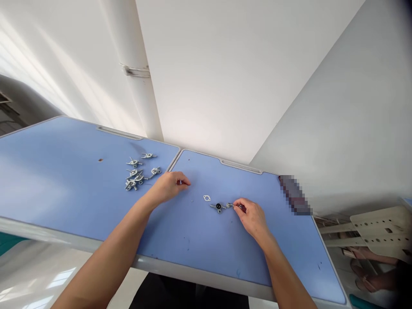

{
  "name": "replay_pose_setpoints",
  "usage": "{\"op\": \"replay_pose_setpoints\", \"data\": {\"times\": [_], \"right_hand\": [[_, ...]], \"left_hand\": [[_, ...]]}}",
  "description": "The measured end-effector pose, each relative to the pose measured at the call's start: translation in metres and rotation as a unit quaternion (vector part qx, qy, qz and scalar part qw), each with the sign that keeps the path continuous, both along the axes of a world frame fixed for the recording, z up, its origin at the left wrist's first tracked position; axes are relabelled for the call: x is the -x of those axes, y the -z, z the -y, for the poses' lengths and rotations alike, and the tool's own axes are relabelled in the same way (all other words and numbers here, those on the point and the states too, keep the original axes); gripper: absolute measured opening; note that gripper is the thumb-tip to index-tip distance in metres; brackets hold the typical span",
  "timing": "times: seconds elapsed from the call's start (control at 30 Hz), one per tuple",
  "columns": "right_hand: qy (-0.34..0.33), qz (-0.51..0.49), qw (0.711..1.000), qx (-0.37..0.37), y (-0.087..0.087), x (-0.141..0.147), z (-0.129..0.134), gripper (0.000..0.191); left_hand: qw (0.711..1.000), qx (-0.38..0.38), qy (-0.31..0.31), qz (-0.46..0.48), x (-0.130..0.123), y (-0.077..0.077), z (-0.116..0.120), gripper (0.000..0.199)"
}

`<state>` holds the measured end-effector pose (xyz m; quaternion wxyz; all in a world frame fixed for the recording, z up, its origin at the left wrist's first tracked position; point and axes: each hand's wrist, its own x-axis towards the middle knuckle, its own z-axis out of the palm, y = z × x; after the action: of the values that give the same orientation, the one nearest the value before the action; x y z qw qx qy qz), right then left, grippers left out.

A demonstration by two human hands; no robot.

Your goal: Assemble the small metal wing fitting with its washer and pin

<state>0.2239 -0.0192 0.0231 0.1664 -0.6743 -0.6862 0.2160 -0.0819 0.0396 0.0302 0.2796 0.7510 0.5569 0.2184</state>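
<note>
My left hand (170, 186) hovers over the blue table, thumb and fingers pinched together; whatever may be between them is too small or hidden to make out. Lower right, my right hand (253, 218) is closed on a thin tool with a dark handle, apparently a small screwdriver (242, 208). Its tip meets a small round metal piece (228, 205). Just left of that lies a metal valve body (219, 207) with a black round centre and side stubs. A flat diamond-shaped metal plate (207, 198) rests above it, and a tiny shiny bit (192, 201) lies further left.
Several metal valves (139, 178) are clustered on the left table (64, 171), beyond my left forearm. A blurred dark object (294, 195) lies at the right edge. A white wall rises behind the tables; a pale chair (383, 231) and another person's feet (367, 274) are at right.
</note>
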Motion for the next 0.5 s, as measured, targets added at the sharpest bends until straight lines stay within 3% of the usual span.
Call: {"op": "replay_pose_setpoints", "data": {"times": [0.17,0.37,0.5], "right_hand": [[-0.005,-0.006,1.0,-0.01,0.001,0.0,-0.002,0.016],[-0.014,-0.055,0.998,-0.029,0.001,0.003,0.002,0.017],[0.014,-0.163,0.986,0.023,0.0,0.008,0.004,0.016]], "left_hand": [[0.995,0.037,0.092,-0.006,-0.012,0.0,0.012,0.012],[0.994,0.025,0.1,-0.019,-0.026,0.002,0.02,0.014],[0.995,0.032,0.09,0.014,-0.031,0.002,0.022,0.013]]}}
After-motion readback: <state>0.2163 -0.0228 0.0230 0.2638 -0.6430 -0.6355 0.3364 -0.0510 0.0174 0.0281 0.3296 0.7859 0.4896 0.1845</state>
